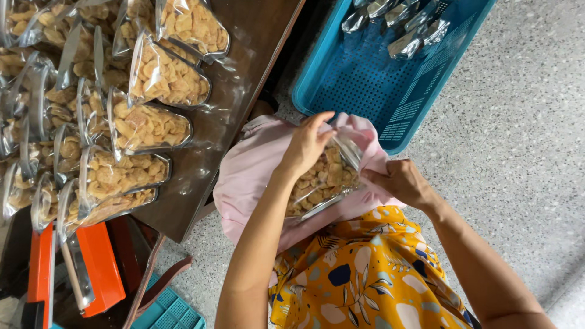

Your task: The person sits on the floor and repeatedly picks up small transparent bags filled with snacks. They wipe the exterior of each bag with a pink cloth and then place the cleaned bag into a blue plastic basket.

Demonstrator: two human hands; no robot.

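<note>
The snack bag (323, 180) lies on the pink cloth (250, 173) between both hands, the left hand (308, 143) pinching its top edge, the right hand (399, 181) closed on its right side.

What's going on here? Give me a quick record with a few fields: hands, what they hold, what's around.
left hand: pinches the top edge of a clear snack pouch
right hand: grips the pouch's other side
pouch contents: pale fried chips
under pouch: pink cloth on the lap
table: rows of filled pouches
floor: blue plastic basket with empty pouches
bottom left: orange heat sealer
</note>
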